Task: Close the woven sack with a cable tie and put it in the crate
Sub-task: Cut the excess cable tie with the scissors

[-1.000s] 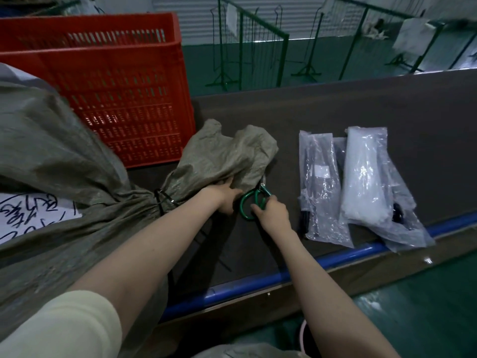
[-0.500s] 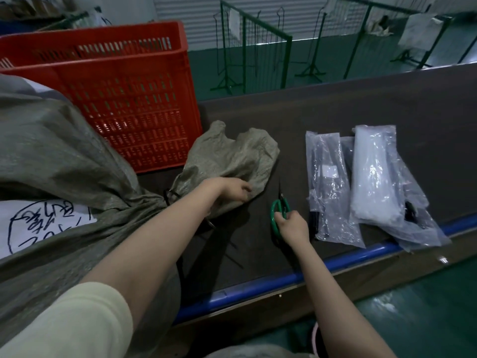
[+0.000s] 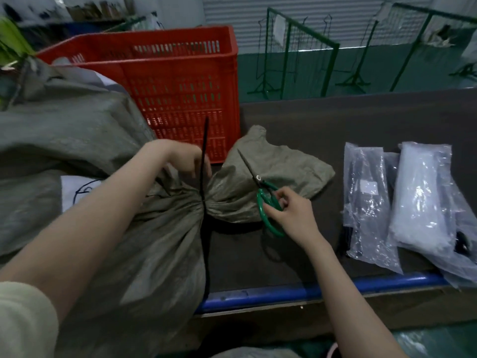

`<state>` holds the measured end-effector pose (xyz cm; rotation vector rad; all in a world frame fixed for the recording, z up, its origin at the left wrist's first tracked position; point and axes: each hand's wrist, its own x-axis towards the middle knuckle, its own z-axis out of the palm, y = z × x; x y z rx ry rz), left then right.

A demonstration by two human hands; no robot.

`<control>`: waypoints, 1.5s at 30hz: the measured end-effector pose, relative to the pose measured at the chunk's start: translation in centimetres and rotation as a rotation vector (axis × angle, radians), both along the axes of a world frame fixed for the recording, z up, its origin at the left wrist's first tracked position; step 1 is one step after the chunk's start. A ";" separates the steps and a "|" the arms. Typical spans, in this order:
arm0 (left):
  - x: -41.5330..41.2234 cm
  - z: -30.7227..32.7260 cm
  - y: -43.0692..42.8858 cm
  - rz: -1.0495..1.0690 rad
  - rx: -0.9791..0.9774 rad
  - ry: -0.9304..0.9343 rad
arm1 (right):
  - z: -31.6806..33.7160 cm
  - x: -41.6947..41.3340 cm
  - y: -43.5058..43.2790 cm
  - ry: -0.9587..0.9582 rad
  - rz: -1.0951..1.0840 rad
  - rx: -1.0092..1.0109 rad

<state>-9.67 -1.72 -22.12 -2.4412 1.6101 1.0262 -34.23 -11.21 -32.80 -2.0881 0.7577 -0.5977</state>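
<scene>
The woven sack (image 3: pixel 108 192) lay on the counter (image 3: pixel 361 120) beside the red crate (image 3: pixel 180 81), its neck cinched by the black cable tie (image 3: pixel 204 161). The left hand (image 3: pixel 180 158) pinched the tie's upright tail; the right hand (image 3: pixel 291 215) gripped green scissors (image 3: pixel 263 197), blades seemingly barely parted. A careless snip could nick the fabric or cut below the lock, loosening the closure.

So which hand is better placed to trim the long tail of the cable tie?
Right. The right hand already holds the green scissors, while the left hand holds the cable tie upright at the sack neck.
</scene>
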 end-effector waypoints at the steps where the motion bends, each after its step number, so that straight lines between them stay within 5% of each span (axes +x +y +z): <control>1: 0.1 -0.1 1.0 -0.010 0.075 -0.012 | 0.0 0.3 0.0 0.037 0.022 -0.028; 7: -1.2 0.4 2.9 0.111 -0.043 0.094 | 0.2 1.6 -0.2 0.130 0.096 -0.129; 11: -0.7 0.6 2.5 0.172 -0.251 -0.232 | 1.2 2.0 -1.1 0.134 0.054 -0.202; 27: -1.7 1.8 2.2 0.195 -0.324 -0.189 | 6.1 6.1 -4.0 0.437 0.390 -0.639; 45: -1.7 0.9 2.5 0.226 -0.368 -0.187 | 6.9 7.6 -2.5 0.551 0.437 -0.689</control>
